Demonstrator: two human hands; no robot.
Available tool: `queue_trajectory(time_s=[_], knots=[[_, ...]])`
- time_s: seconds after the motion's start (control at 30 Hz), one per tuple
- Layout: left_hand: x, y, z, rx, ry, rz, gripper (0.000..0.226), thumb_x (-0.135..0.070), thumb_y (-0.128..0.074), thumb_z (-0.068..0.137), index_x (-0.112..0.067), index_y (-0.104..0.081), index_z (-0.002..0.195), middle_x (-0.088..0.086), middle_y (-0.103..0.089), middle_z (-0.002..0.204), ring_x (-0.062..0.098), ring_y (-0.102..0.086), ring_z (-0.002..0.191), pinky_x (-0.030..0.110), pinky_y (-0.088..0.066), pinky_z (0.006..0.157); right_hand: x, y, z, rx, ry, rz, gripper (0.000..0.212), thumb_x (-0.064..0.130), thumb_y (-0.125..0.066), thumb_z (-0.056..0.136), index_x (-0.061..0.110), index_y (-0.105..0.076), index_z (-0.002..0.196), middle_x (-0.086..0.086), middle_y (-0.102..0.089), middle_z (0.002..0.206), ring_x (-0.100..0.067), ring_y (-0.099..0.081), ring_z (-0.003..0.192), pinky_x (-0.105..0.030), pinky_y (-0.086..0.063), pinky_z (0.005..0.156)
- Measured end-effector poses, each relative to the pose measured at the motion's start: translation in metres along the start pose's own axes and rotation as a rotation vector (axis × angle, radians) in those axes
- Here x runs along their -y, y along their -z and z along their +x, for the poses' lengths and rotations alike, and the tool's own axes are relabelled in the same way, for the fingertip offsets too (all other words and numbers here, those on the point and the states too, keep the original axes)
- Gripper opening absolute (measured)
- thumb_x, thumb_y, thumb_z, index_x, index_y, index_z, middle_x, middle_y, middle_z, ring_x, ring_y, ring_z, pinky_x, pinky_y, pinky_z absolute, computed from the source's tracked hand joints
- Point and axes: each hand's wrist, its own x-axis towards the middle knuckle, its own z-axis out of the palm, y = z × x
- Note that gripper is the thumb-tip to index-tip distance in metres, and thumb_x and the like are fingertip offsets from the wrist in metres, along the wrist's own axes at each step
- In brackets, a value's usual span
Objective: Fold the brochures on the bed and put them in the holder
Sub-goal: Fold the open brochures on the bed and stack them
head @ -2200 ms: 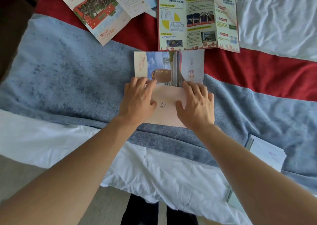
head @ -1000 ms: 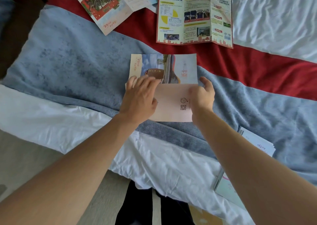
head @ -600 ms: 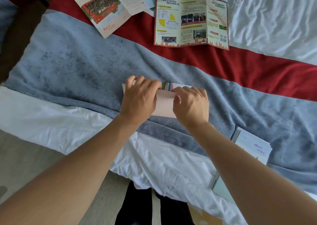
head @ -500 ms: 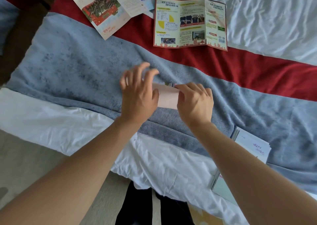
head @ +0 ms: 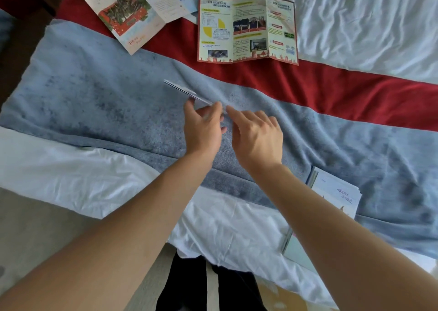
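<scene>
Now the left hand [head: 201,130] pinches one end of the folded brochure [head: 182,91], lifted edge-on above the blue blanket [head: 94,102]; the right hand [head: 257,136] hovers just beside it, fingers loose, holding nothing; the holder (I think the stack at the right is in it) [head: 331,196] lies near the right arm; two open brochures [head: 246,28] wait on the red stripe [head: 331,90]; a thin pinch could slip, and the folds might spring open before the brochure gets there.

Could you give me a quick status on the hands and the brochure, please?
Left hand pinches folded brochure, lifted edge-on. Right hand open beside it. Two brochures unfolded beyond; nothing in the way.
</scene>
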Motion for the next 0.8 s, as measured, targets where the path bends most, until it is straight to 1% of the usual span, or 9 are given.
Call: queue_trajectory(time_s=[0.13,0.17,0.27,0.37,0.43,0.5,0.6,0.7,0.8], knots=[[0.002,0.004,0.005,-0.114,-0.075,0.224,0.031,-0.007,-0.053,0.09,-0.02,-0.057,0.118,-0.002,-0.071,0.1,0.017,-0.069,0.089,0.047,-0.059,0.082,0.006,0.001,-0.01,-0.027,-0.078,0.072,0.018,0.031,-0.06,0.091,0.021,-0.074,0.094,0.0,-0.068,0.07,-0.031,-0.062,0.061,-0.034,-0.044,0.055],[0.003,0.007,0.008,-0.129,-0.102,0.26,0.031,-0.005,-0.051,0.09,-0.02,-0.059,0.115,-0.005,-0.071,0.095,0.014,-0.068,0.087,0.042,-0.058,0.082,0.003,0.002,-0.011,-0.044,-0.141,0.102,0.021,0.035,-0.058,0.092,0.022,-0.074,0.098,-0.001,-0.069,0.075,-0.031,-0.064,0.066,-0.034,-0.044,0.057],[0.002,0.012,0.01,-0.087,-0.169,0.322,0.032,0.002,-0.046,0.086,-0.016,-0.064,0.106,-0.007,-0.067,0.081,0.004,-0.057,0.062,0.025,-0.045,0.058,-0.014,0.002,-0.006,-0.003,-0.364,0.164,0.043,0.039,-0.051,0.094,0.022,-0.06,0.132,-0.005,-0.067,0.114,-0.029,-0.061,0.104,-0.04,-0.048,0.079],[0.001,0.007,0.004,0.031,-0.148,0.308,0.034,0.002,-0.049,0.084,-0.017,-0.069,0.103,0.0,-0.072,0.088,0.014,-0.065,0.074,0.03,-0.05,0.064,-0.032,0.005,-0.003,0.008,-0.584,0.247,0.054,0.039,-0.05,0.094,0.023,-0.045,0.146,-0.003,-0.058,0.136,-0.025,-0.054,0.121,-0.04,-0.046,0.089],[0.004,0.0,0.0,0.104,-0.114,0.298,0.033,0.001,-0.051,0.084,-0.018,-0.071,0.103,0.004,-0.074,0.095,0.024,-0.069,0.088,0.039,-0.056,0.075,-0.04,0.008,-0.008,-0.008,-0.664,0.306,0.053,0.036,-0.053,0.094,0.025,-0.047,0.145,0.001,-0.064,0.128,-0.022,-0.058,0.117,-0.035,-0.044,0.083],[0.011,-0.01,-0.005,0.161,-0.127,0.362,0.031,-0.001,-0.052,0.086,-0.018,-0.07,0.104,0.001,-0.075,0.094,0.022,-0.07,0.089,0.042,-0.056,0.079,-0.048,0.012,-0.017,-0.04,-0.692,0.34,0.047,0.031,-0.056,0.093,0.028,-0.052,0.14,0.005,-0.068,0.111,-0.021,-0.063,0.105,-0.028,-0.039,0.074],[0.026,-0.023,-0.012,0.242,-0.292,0.657,0.036,-0.01,-0.056,0.09,-0.021,-0.061,0.123,-0.004,-0.071,0.107,0.018,-0.066,0.097,0.04,-0.055,0.084,-0.063,0.018,-0.036,-0.032,-0.723,0.317,0.051,0.026,-0.056,0.091,0.029,-0.049,0.142,0.003,-0.066,0.124,-0.019,-0.06,0.111,-0.027,-0.038,0.078],[0.047,-0.033,-0.023,0.33,-0.531,0.948,0.069,-0.013,-0.062,0.089,-0.02,-0.032,0.152,0.006,-0.056,0.136,0.027,-0.059,0.113,0.04,-0.051,0.087,-0.081,0.024,-0.062,-0.02,-0.709,0.249,0.054,0.022,-0.056,0.091,0.029,-0.048,0.144,-0.001,-0.061,0.126,-0.025,-0.059,0.109,-0.032,-0.04,0.078],[0.064,-0.047,-0.042,0.437,-0.73,1.134,0.087,-0.009,-0.062,0.086,-0.023,-0.014,0.158,0.012,-0.051,0.124,0.034,-0.06,0.092,0.04,-0.047,0.066,-0.1,0.032,-0.092,0.02,-0.679,0.159,0.051,0.02,-0.057,0.091,0.028,-0.052,0.142,-0.005,-0.059,0.116,-0.029,-0.06,0.094,-0.033,-0.043,0.068]])
